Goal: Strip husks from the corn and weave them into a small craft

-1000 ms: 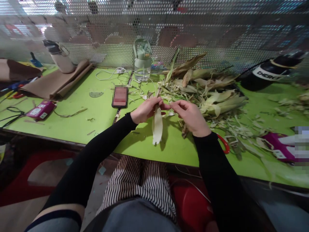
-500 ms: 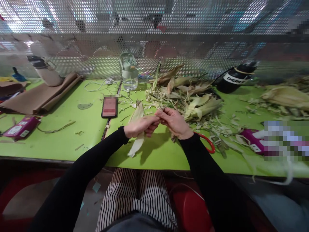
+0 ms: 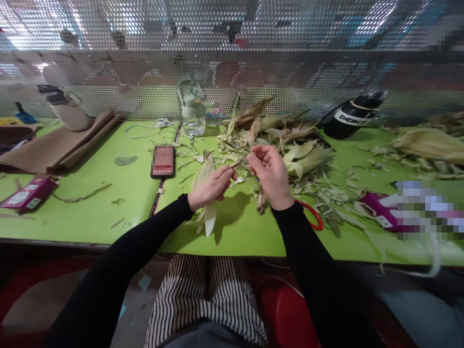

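Observation:
My left hand is closed around a corn husk, with a thin twisted end sticking out past the thumb. Below this hand hangs a pale husk strip, and another pale husk piece shows just behind the wrist. To the right, my right hand is raised, apart from the left, its fingers curled in toward the thumb; whatever lies between them is too small to make out. Beneath it a brown, dried husk tip rests on the green table. A heap of corn husks lies behind my right hand.
A red ring-shaped handle lies by my right wrist. A phone, a clear green-topped bottle and a black bottle stand or lie farther back. Purple packs sit at the left and right. A perforated metal screen borders the table.
My hands have come apart from fingertip contact. The right hand has risen and turned, while the left stays low with the husk; a thin husk end now shows between them.

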Available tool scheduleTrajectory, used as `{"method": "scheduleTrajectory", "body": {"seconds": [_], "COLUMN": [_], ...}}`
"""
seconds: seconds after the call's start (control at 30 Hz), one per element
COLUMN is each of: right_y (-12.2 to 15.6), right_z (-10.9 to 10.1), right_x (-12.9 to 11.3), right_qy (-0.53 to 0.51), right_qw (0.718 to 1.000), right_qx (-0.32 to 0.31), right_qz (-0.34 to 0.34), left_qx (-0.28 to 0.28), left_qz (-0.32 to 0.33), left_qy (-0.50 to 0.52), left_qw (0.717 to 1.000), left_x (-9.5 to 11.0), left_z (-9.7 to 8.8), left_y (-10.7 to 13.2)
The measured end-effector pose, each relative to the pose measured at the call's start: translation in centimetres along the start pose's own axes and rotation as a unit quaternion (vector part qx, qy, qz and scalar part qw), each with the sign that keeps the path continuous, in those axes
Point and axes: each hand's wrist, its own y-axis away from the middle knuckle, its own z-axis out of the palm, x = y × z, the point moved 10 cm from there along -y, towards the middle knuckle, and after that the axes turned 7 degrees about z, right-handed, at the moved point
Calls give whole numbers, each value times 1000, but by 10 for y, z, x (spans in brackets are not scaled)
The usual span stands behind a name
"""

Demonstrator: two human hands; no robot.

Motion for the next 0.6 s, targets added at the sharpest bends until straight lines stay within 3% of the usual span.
{"method": "scheduleTrajectory", "body": {"seconds": [0.07,0.2,0.33,0.5,0.53,0.6], "right_y": [3,5,-4,-14,-14,-10], "right_z": [5,22,5,-25,-21,1], "right_x": [-4,8,15,23,25,28], "right_qy": [37,59,5,-72,-80,-66], "right_qw": [999,993,999,993,993,991], "right_qx": [-19,-99,-30,67,50,-47], "right_qz": [-17,26,40,63,73,104], "left_qx": [9,5,-3,2,4,6], "left_qz": [10,16,7,-9,-6,0], "left_qy": [-22,-58,-53,50,73,94], "left_qw": [1000,998,999,999,997,996], "left_x": [1,2,4,0,0,-1], "left_z": [-3,-3,0,0,0,-1], "left_y": [-1,-1,1,0,-1,-2]}}
